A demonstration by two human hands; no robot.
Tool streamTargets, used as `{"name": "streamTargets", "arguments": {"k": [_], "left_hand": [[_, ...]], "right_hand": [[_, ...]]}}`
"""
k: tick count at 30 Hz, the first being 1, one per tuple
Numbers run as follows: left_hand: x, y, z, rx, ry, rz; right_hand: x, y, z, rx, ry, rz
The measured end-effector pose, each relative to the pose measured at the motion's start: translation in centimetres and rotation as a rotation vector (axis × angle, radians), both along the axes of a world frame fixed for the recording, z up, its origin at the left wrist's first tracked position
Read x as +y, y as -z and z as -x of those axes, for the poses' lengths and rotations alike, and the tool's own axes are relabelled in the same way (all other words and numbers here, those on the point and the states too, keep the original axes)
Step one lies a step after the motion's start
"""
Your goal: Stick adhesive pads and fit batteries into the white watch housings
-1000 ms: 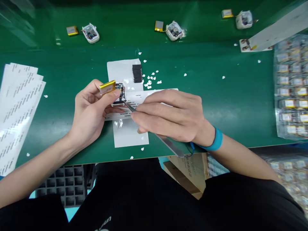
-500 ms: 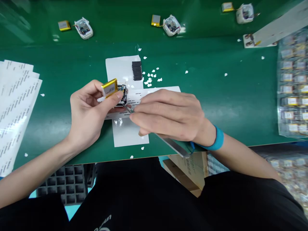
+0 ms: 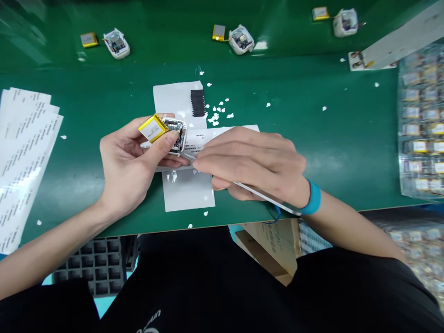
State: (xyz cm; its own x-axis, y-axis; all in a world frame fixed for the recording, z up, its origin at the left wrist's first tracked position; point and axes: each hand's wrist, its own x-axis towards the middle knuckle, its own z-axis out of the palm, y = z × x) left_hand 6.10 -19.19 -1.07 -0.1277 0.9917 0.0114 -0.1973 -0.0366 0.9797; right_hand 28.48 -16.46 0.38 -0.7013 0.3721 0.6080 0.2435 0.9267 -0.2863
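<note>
My left hand grips a small white device housing with its circuit board showing. The thumb presses on the board's near side. A yellow-edged battery leans out at the housing's left, above my fingers. In my right hand is a pair of metal tweezers, their tips at the housing's lower edge; whether they pinch anything is too small to tell. Beneath both hands lie white label sheets, and a strip of black pieces rests on the upper one.
Farther back stand open white housings with batteries attached. Small white stickers are scattered on the green table. Label sheets lie at left; a clear tray of batteries is at right, near a white metal bracket.
The housing has turned so more of its board shows, and the battery has swung flatter and slightly left. My right hand has shifted a little right, and the tweezers lie at a shallower angle.
</note>
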Motion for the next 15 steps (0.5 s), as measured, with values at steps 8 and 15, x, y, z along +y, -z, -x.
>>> {"name": "streamTargets", "arguments": {"k": [8, 15], "left_hand": [[1.0, 0.6, 0.8, 0.061, 0.040, 0.035], [10.9, 2.5, 11.2, 0.617, -0.251, -0.076]], "right_hand": [[1.1, 1.1, 0.8, 0.307, 0.077, -0.132], [2.2, 2.4, 0.8, 0.222, 0.115, -0.287]]}}
